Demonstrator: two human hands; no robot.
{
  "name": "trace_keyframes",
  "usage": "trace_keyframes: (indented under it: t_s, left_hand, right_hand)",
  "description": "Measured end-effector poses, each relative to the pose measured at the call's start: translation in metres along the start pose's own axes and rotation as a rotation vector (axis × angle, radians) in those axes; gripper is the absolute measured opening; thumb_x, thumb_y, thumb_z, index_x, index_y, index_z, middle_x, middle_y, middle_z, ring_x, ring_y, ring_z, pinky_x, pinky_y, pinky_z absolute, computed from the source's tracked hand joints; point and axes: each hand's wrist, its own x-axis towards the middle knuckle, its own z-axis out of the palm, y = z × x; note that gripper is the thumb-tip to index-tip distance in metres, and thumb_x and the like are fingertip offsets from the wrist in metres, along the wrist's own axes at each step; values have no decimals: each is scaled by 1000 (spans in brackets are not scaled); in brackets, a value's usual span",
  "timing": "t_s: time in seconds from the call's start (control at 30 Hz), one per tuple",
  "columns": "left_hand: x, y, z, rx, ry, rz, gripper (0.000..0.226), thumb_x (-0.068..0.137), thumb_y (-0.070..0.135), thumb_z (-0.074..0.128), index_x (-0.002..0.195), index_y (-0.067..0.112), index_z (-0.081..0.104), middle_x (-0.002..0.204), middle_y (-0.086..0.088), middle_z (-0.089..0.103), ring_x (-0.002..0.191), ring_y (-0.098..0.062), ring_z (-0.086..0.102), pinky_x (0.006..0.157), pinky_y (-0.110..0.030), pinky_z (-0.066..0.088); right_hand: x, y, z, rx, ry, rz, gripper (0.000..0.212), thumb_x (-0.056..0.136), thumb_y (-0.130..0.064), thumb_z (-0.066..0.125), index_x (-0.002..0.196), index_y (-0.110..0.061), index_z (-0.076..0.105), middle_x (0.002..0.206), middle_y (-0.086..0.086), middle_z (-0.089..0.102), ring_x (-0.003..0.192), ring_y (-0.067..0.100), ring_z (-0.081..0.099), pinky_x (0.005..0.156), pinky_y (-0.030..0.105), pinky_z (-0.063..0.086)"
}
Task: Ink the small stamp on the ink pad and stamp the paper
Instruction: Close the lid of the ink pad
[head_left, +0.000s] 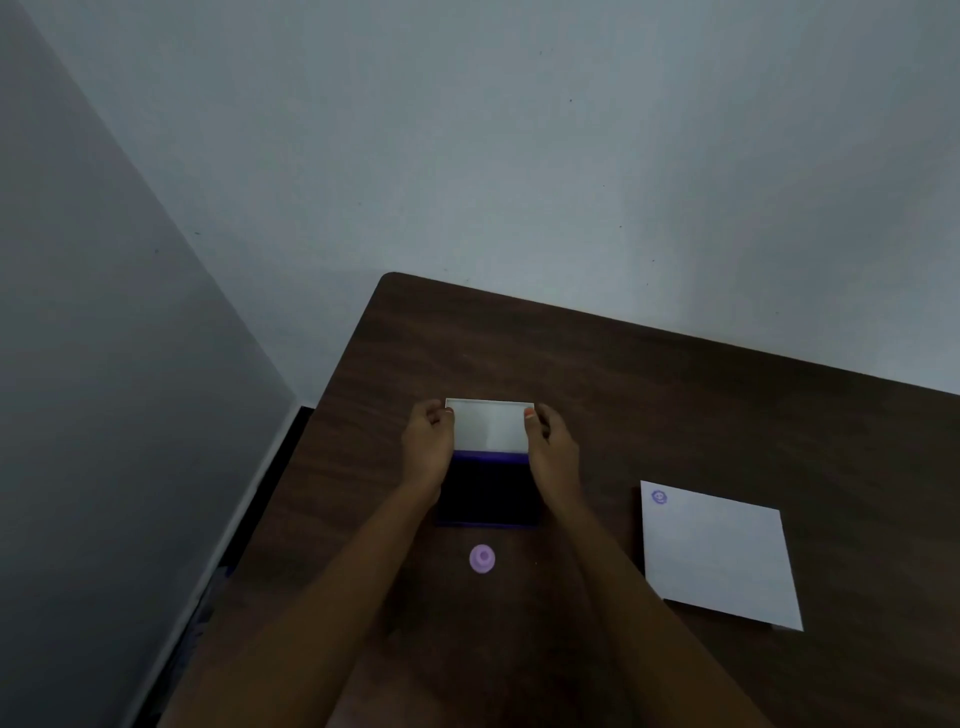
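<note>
The ink pad lies open in the middle of the dark table, its dark purple pad facing up and its pale lid raised behind it. My left hand grips the lid's left edge and my right hand grips its right edge. The small pink round stamp stands on the table just in front of the pad, untouched. A white sheet of paper lies to the right, with one purple stamp mark in its far left corner.
The dark wooden table has its far left corner near a grey wall. Its left edge runs beside another wall with a dark gap below. Both forearms reach across the near part of the table.
</note>
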Motion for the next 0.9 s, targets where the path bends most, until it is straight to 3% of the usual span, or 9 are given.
trace_keyframes:
  t_s: [0.1,0.2,0.27,0.4,0.47,0.63,0.8,0.9]
  left_hand:
    - [0,2,3,-17,6,-10,31,94,23,46,123,16,43,124,-11,52,96,-15,48,78,-30,46]
    - [-2,5,1,-61,5,-4,31,93,24,47,122,16,44,121,-9,52,93,-14,49,70,-24,45]
    - [-5,7,-2,-71,0,16,30,93,25,47,121,17,45,120,-8,52,92,-14,50,64,-22,45]
    - [-15,13,-10,-65,27,44,31,92,24,50,122,19,45,124,-8,52,105,-21,53,81,-35,51]
    - [-24,15,-14,-43,20,79,31,92,22,49,123,19,46,126,-8,52,108,-21,52,88,-38,50]
    - [-52,11,-22,20,0,162,26,91,9,47,115,17,54,123,-8,55,107,-20,54,92,-40,49]
    - [-81,-9,-30,157,56,244,29,88,-3,46,112,7,59,121,-14,56,108,-24,55,97,-42,46]
    - [-93,-26,-31,268,49,279,32,86,-9,44,110,4,60,121,-15,55,110,-23,54,99,-35,44]
  right_hand:
    - [2,-2,4,6,-17,29,42,92,-39,39,128,-17,40,129,12,49,108,18,49,83,30,44]
    - [3,-8,0,97,16,43,37,92,-36,41,124,-17,44,124,9,53,94,11,49,70,22,42]
    - [3,-11,-7,130,27,44,37,92,-34,42,125,-16,44,125,9,53,94,10,49,71,22,42]
    - [-6,-19,-19,89,49,-35,38,91,-29,47,127,-17,42,130,7,51,100,8,46,75,19,41]
    - [-15,-23,-25,53,55,-71,38,90,-25,48,127,-18,43,130,7,52,105,10,48,82,24,42]
    - [-43,-19,-33,-42,23,-160,37,89,-11,48,125,-19,46,131,8,51,116,18,49,96,34,46]
    - [-75,2,-31,-178,39,-264,36,86,2,47,119,-12,53,125,9,51,106,8,48,88,17,39]
    - [-90,18,-27,-253,22,-295,37,82,8,45,116,-6,55,124,12,49,109,12,49,89,8,32]
